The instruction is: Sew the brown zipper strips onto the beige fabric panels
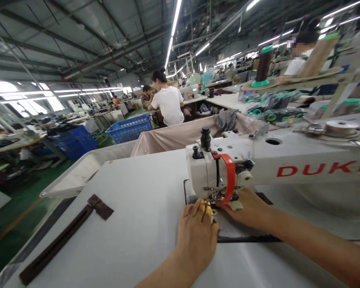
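A white sewing machine with red lettering and an orange strap on its head stands on the pale table. My left hand is at the needle area, its fingers bent together and lit yellow by the lamp; what they press or hold is hidden. From the right my right hand reaches in under the machine head, its fingertips mostly hidden behind the strap and presser parts. A dark brown piece shows behind my right hand. On the table at the left lies a dark brown zipper strip with a short wider end piece.
Beyond the white tabletop are a cloth-lined bin, a pale tray and a blue basket. Thread cones stand at the right. A person in a white shirt sits ahead; another is at the upper right.
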